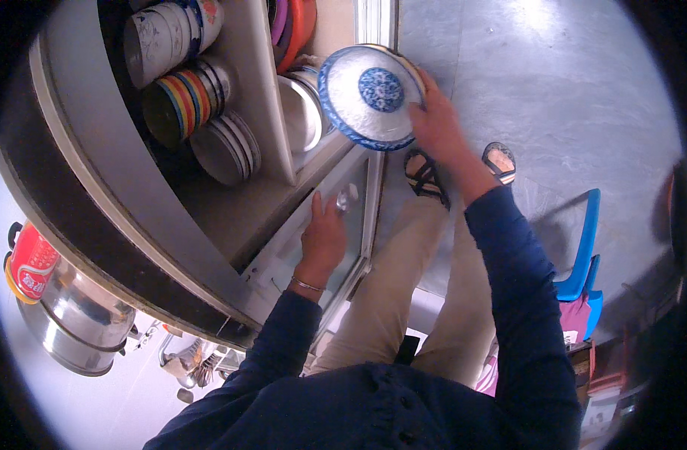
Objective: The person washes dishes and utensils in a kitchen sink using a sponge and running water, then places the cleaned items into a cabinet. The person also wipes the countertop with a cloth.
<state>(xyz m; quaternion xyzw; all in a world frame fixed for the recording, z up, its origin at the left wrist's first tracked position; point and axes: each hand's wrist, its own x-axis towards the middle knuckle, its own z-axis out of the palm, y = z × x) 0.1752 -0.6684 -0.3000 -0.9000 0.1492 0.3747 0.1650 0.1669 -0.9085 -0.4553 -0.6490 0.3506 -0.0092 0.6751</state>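
Note:
A white plate with a blue rim and a blue patterned centre point(343, 90) is gripped at its right edge by my right hand point(442, 121); a yellowish edge behind it suggests a second dish. Over the glass cabinet door, my left hand point(324, 239) has a finger extended and wears a bracelet. Beside its fingers is a small shiny, clear thing point(347, 198), blurred; whether the hand touches it I cannot tell. Inside the open cabinet lie stacked white bowls point(163, 39), striped bowls point(186, 107) and pale bowls point(231, 149). White dishes point(301, 115) stand right of the divider.
The countertop edge point(124, 264) curves along the left, with a steel pot point(76, 320) and a red container point(33, 264) beyond it. The open glass door point(360, 225) reaches toward my legs. A blue plastic chair point(582, 253) stands right on the grey floor. Red and purple basins point(295, 34) sit above the dishes.

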